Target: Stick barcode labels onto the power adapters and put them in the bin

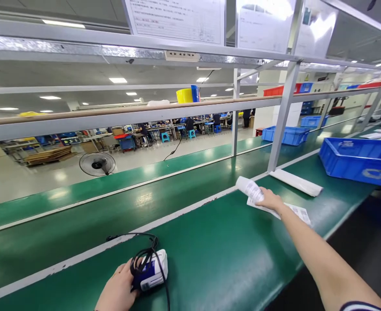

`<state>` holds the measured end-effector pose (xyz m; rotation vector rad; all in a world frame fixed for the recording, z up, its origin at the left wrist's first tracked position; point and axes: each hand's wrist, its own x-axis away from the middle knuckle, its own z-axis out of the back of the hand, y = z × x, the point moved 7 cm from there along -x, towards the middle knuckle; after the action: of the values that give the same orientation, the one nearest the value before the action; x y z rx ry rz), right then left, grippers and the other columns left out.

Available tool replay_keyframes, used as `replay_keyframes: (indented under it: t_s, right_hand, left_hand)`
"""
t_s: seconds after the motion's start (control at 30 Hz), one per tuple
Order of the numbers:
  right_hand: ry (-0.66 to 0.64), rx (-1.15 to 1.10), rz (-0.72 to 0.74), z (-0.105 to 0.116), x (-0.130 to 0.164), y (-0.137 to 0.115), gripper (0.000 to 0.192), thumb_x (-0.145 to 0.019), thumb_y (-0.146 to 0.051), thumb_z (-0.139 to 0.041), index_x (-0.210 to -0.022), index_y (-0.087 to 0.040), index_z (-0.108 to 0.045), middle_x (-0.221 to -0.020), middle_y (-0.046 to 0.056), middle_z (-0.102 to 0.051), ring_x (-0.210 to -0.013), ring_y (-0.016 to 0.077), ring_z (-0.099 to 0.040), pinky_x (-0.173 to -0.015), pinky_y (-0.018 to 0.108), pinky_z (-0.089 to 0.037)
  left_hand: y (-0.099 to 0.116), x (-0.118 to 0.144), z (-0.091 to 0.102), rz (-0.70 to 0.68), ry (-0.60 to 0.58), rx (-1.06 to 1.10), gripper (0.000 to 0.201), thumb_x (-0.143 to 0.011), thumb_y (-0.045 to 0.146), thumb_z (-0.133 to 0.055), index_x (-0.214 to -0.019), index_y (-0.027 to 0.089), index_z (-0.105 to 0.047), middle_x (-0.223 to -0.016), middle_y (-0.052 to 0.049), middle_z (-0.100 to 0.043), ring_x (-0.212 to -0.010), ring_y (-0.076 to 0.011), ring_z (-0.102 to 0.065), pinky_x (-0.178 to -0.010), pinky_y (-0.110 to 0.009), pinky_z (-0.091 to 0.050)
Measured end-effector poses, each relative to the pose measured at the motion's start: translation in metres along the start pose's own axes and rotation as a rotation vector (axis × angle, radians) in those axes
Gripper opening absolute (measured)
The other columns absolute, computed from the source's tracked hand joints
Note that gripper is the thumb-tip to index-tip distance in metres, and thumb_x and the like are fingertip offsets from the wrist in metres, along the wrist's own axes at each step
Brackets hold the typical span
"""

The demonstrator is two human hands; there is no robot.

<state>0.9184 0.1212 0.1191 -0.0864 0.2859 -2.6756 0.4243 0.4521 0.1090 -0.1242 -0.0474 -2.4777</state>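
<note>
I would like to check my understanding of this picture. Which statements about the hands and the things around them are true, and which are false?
1. The left hand grasps a white and dark blue device. True.
2. The right hand is inside the large blue bin. False: the right hand holds white printed paper.
3. A black cable lies against the device. True.
4. The fan is at the picture's right edge. False: the fan is left of centre.
5. The work surface under the device is green. True.
</note>
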Motion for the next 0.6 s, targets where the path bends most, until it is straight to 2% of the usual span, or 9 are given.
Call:
replay_keyframes:
  t_s: [0.1,0.17,0.23,0.27,0.33,0.43,0.47,0.53,0.6]
  right_hand:
    - [-0.018,0.02,0.188,-0.014,0.046,-0.053,0.09,-0.067,-0.042,-0.065,-0.143,-0.017,-0.024,-0.135,0.016,-0.041,-0.124,0.0299,-0.039,-0.103,0.049,-0.026]
    - [-0.047,0.036,0.312,-0.028,0.081,-0.085,0.094,-0.062,-0.039,-0.066,-0.143,-0.018,-0.025,-0.132,0.015,-0.043,-0.124,0.0284,-0.039,-0.106,0.047,-0.021]
    - [-0.067,0.052,0.416,-0.039,0.114,-0.111,0.094,-0.06,-0.036,-0.064,-0.143,-0.017,-0.026,-0.129,0.014,-0.046,-0.122,0.0276,-0.041,-0.108,0.048,-0.017]
    - [-0.073,0.06,0.461,-0.042,0.129,-0.122,0.093,-0.059,-0.035,-0.062,-0.142,-0.016,-0.026,-0.128,0.015,-0.046,-0.121,0.0277,-0.042,-0.108,0.05,-0.015]
    - [-0.089,0.072,0.543,-0.048,0.152,-0.137,0.09,-0.06,-0.032,-0.059,-0.142,-0.014,-0.027,-0.128,0.016,-0.047,-0.12,0.0281,-0.042,-0.109,0.051,-0.011]
    - [-0.074,0.086,0.7,-0.054,0.174,-0.154,0.085,-0.062,-0.029,-0.055,-0.141,-0.014,-0.028,-0.126,0.016,-0.049,-0.118,0.0283,-0.044,-0.108,0.055,-0.009]
    - [-0.053,0.086,0.763,-0.057,0.18,-0.158,0.084,-0.062,-0.028,-0.054,-0.141,-0.015,-0.028,-0.125,0.015,-0.05,-0.117,0.0281,-0.046,-0.108,0.056,-0.01]
    - [-0.001,0.082,0.889,-0.061,0.188,-0.162,0.082,-0.064,-0.026,-0.053,-0.141,-0.019,-0.027,-0.122,0.013,-0.052,-0.113,0.0277,-0.049,-0.107,0.059,-0.012]
    - [0.037,0.074,0.987,-0.067,0.193,-0.162,0.082,-0.065,-0.024,-0.053,-0.142,-0.022,-0.026,-0.121,0.012,-0.054,-0.111,0.0277,-0.051,-0.105,0.062,-0.015]
  left_hand:
    - [-0.025,0.004,0.002,0.02,0.007,0.004,0.064,-0.068,0.008,-0.048,-0.131,0.016,-0.043,-0.128,-0.006,-0.054,-0.119,-0.0227,-0.049,-0.103,-0.032,-0.037]
    - [-0.038,0.008,0.007,0.075,0.016,-0.016,0.066,-0.067,0.008,-0.05,-0.131,0.017,-0.042,-0.131,-0.007,-0.051,-0.122,-0.0247,-0.047,-0.104,-0.035,-0.036]
    - [-0.04,0.016,0.016,0.118,0.047,-0.024,0.068,-0.065,0.008,-0.053,-0.131,0.015,-0.042,-0.137,-0.01,-0.046,-0.128,-0.0283,-0.041,-0.107,-0.041,-0.032]
    - [-0.035,0.021,0.022,0.12,0.078,-0.002,0.068,-0.065,0.009,-0.054,-0.131,0.014,-0.042,-0.139,-0.012,-0.042,-0.131,-0.0298,-0.036,-0.109,-0.043,-0.03]
    - [-0.005,0.034,0.035,0.011,0.194,0.153,0.059,-0.073,0.016,-0.052,-0.131,0.01,-0.041,-0.143,-0.014,-0.036,-0.136,-0.0284,-0.027,-0.113,-0.042,-0.025]
    - [0.057,0.051,0.055,-0.141,0.47,0.442,0.054,-0.085,0.029,-0.044,-0.136,0.016,-0.033,-0.148,-0.011,-0.027,-0.14,-0.0261,-0.015,-0.113,-0.048,-0.022]
    - [0.082,0.053,0.057,-0.217,0.512,0.49,0.056,-0.085,0.032,-0.046,-0.137,0.018,-0.032,-0.149,-0.01,-0.026,-0.141,-0.0268,-0.013,-0.114,-0.05,-0.02]
    - [0.129,0.043,0.05,-0.353,0.425,0.55,0.063,-0.082,0.041,-0.052,-0.138,0.021,-0.032,-0.15,-0.009,-0.026,-0.141,-0.0295,-0.011,-0.114,-0.054,-0.015]
    - [0.155,0.02,0.033,-0.315,0.255,0.647,0.073,-0.078,0.046,-0.058,-0.14,0.016,-0.03,-0.15,-0.014,-0.025,-0.14,-0.0333,-0.014,-0.113,-0.055,-0.015]
